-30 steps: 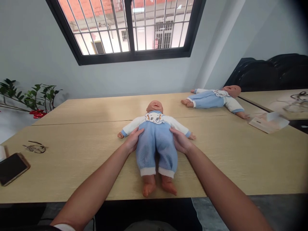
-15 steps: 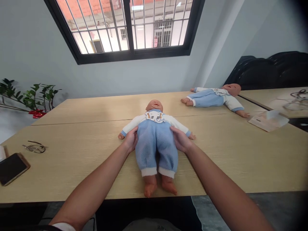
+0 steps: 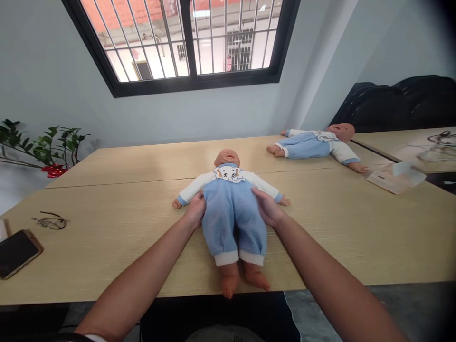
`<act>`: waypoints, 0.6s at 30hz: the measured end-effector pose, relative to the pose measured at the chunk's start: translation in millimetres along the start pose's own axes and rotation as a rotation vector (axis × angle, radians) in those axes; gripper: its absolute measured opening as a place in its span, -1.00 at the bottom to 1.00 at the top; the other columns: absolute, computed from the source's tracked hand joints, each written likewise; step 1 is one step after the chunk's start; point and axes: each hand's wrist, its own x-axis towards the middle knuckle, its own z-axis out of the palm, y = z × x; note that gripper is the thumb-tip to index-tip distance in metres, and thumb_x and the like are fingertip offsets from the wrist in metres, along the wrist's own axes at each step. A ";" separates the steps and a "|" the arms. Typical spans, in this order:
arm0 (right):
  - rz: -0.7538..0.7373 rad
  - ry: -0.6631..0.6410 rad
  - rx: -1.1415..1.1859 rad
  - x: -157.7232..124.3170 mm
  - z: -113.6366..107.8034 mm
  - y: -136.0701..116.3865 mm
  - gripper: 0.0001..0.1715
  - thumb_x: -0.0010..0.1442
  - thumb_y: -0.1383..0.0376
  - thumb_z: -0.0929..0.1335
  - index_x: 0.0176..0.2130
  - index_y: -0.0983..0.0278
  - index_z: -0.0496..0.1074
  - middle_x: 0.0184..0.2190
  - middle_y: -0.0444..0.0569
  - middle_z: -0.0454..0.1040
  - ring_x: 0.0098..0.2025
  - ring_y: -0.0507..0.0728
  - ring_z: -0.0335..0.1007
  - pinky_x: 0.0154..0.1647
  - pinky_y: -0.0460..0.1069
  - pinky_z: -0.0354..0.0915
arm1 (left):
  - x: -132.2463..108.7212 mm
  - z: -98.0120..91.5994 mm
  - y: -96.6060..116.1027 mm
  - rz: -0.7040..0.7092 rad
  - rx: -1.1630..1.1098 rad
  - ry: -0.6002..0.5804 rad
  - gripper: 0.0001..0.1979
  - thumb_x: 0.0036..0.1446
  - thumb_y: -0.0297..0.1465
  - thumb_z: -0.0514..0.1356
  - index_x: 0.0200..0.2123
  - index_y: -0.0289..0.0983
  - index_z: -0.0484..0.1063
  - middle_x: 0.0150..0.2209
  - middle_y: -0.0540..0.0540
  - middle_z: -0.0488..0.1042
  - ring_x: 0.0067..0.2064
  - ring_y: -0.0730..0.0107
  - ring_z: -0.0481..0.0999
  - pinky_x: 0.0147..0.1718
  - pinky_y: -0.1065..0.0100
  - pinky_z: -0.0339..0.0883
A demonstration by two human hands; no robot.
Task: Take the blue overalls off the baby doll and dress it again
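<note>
A baby doll [image 3: 233,216] lies on its back on the wooden table, head away from me and feet at the front edge. It wears blue fleece trousers and a white top with blue cuffs and an animal face on the chest. My left hand [image 3: 196,209] grips the doll's waist from the left, its fingers partly hidden under the cloth. On the opposite side my right hand [image 3: 268,207] holds the waist, thumb on the blue fleece and the other fingers out of sight. Both doll arms spread outward beyond my hands.
A second, similarly dressed doll [image 3: 309,143] lies at the back right, beside an open box [image 3: 390,179]. Glasses [image 3: 52,222] and a phone [image 3: 19,252] rest at the left of the table [image 3: 107,247]. A plant [image 3: 50,147] stands past the left edge.
The held doll's legs and feet have swung slightly to the right, one foot now poking past the front edge. Both hands keep their places at its waist.
</note>
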 end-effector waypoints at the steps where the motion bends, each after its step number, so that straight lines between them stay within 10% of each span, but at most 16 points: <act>1: -0.012 -0.001 -0.004 0.3 0.0 0.4 -0.61 0.29 0.24 0.35 0.10 0.18 0.52 0.05 -0.03 0.64 0.18 0.23 0.52 0.34 0.17 0.30 | 0.5 0.1 -0.7 0.003 -0.004 0.007 -0.59 0.04 -0.30 0.46 -0.04 -0.25 0.54 -0.22 -0.17 0.68 0.02 -0.03 0.63 0.06 0.07 0.49; 11: -0.045 -0.051 -0.035 -2.3 2.4 0.6 -0.59 0.28 0.25 0.37 0.11 0.14 0.51 0.09 -0.08 0.62 0.20 0.24 0.49 0.36 0.21 0.28 | 1.2 -1.6 1.0 0.041 -0.090 -0.039 -0.52 0.12 -0.25 0.39 0.10 -0.22 0.48 -0.10 -0.15 0.68 0.10 -0.08 0.59 0.16 0.06 0.43; 18: -0.047 -0.055 -0.036 -2.3 2.5 0.8 -0.59 0.28 0.24 0.36 0.11 0.14 0.52 0.06 -0.09 0.63 0.25 0.24 0.44 0.39 0.18 0.24 | 4.1 -3.8 1.1 0.063 -0.121 -0.072 -0.62 -0.03 -0.20 0.48 -0.16 -0.21 0.57 -0.21 -0.14 0.68 0.05 -0.10 0.60 0.10 0.08 0.45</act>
